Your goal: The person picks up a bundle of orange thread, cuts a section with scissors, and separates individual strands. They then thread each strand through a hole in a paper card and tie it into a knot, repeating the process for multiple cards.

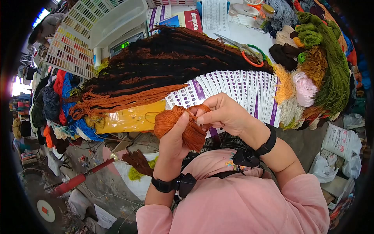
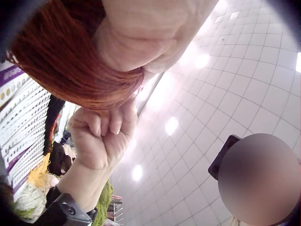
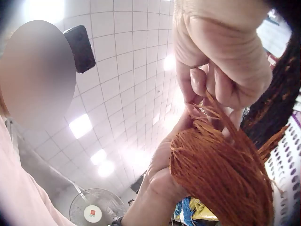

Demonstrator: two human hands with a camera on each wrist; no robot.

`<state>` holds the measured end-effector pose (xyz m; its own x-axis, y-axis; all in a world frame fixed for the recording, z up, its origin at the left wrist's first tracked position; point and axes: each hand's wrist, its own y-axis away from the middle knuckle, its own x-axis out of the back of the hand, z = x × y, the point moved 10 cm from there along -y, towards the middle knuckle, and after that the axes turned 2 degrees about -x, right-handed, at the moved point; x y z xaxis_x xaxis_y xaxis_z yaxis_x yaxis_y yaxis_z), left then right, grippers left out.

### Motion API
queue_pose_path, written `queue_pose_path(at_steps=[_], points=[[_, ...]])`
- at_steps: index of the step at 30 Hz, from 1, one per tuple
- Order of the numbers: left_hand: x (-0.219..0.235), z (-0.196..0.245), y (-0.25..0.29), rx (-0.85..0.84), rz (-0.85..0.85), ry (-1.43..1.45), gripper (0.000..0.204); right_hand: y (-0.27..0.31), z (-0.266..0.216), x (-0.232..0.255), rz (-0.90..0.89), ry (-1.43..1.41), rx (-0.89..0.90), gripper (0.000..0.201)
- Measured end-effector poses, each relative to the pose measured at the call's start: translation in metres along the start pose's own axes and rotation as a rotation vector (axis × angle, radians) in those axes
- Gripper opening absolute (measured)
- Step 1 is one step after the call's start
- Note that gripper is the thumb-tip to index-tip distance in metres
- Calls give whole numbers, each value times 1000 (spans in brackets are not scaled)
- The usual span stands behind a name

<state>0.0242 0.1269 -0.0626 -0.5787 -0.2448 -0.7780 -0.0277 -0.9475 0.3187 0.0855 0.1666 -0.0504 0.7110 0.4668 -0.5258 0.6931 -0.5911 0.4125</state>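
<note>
Head view shows me the orange skein [image 1: 165,121] by the near edge of the surface [image 1: 245,36], gripped in the left hand [image 1: 174,138], thumb across it, other fingers largely hidden. I see the right hand [image 1: 228,116] pinching strands between nearly closed fingers.

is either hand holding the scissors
No, the scissors lie at the edge of the dark yarn, while the left hand grips the orange skein and the right hand pinches it.
</note>
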Motion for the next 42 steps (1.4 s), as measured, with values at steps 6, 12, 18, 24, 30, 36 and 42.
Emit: queue_pose_path(at_steps=[6,12,18,24,30,36,42], points=[[3,0,3,2,-1,-53,25,-4,6,4,-20,-49,-3,6],[1,1,3,13,9,-13,28,-2,4,0,-63,-57,-16,10],[3,-1,2,25,18,19,29,0,5,0,-63,-68,-45,9],[7,-5,0,46,-23,9,25,3,-5,-6,-5,197,14,8],[8,4,1,-25,22,-1,27,0,2,9,-55,-84,9,9],[-6,3,4,-35,-77,81,40,0,9,6,-106,-197,-17,16],[-4,4,7,-20,-96,80,41,2,8,1,-14,-74,-77,14]])
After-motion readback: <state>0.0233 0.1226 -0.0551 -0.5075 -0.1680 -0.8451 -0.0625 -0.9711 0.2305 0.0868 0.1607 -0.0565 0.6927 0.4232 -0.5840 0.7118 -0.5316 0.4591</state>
